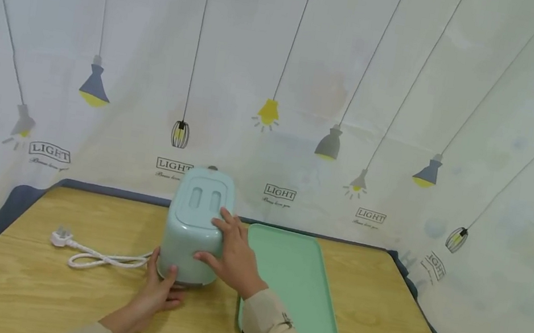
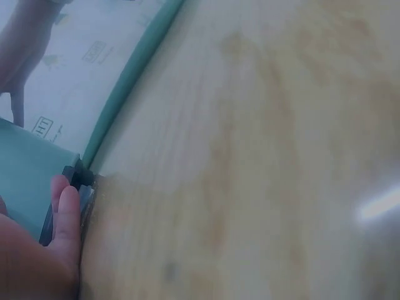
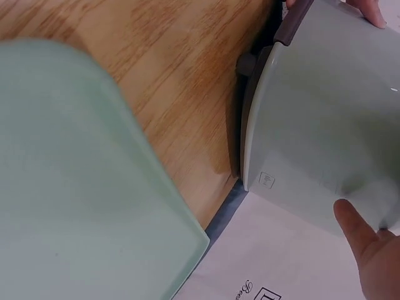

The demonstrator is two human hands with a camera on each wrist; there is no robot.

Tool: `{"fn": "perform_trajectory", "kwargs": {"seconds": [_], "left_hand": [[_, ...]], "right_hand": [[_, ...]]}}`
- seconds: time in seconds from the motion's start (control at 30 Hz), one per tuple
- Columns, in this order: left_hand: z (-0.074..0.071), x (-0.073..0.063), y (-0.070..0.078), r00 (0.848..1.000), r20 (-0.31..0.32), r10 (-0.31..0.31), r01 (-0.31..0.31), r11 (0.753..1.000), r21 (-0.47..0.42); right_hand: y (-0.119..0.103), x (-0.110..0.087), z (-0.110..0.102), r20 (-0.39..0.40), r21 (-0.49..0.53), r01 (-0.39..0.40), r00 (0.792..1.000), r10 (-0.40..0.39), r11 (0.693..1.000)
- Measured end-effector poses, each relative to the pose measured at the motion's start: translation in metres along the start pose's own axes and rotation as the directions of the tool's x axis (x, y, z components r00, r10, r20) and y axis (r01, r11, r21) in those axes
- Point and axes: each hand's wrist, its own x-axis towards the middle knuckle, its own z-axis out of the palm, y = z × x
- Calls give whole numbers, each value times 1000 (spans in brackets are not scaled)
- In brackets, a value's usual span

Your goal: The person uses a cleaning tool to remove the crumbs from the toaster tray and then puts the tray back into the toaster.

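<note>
A pale blue-green toaster (image 1: 190,247) with its lid on stands near the middle of the wooden table, its top leaning away from me. My left hand (image 1: 154,293) holds its lower near-left corner, thumb on the near face and some fingers at the base. In the left wrist view those fingers lie along the dark base edge of the toaster (image 2: 31,175). At the upper right my right hand (image 1: 237,260) grips the body, thumb on the near face and fingertips over the lid's edge. A small printed mark shows on the toaster (image 3: 319,106) in the right wrist view.
A light green tray (image 1: 292,274) lies flat just right of the toaster, partly behind my right forearm. To the left, a white power cord (image 1: 98,256) loops on the table and ends in a plug (image 1: 61,237). A lamp-printed cloth (image 1: 264,45) hangs behind the table.
</note>
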Motion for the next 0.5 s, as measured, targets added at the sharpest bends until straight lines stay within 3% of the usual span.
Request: {"fn": "perform_trajectory", "kwargs": {"seconds": [0.2, 0.5], "left_hand": [[0, 0, 1, 1000, 3, -10, 9, 999, 34], [1, -1, 3, 1000, 1, -10, 10, 999, 40]], "right_hand": [[3, 2, 1, -21, -30, 68, 997, -68, 997], [0, 5, -4, 77, -52, 62, 995, -58, 997]]}}
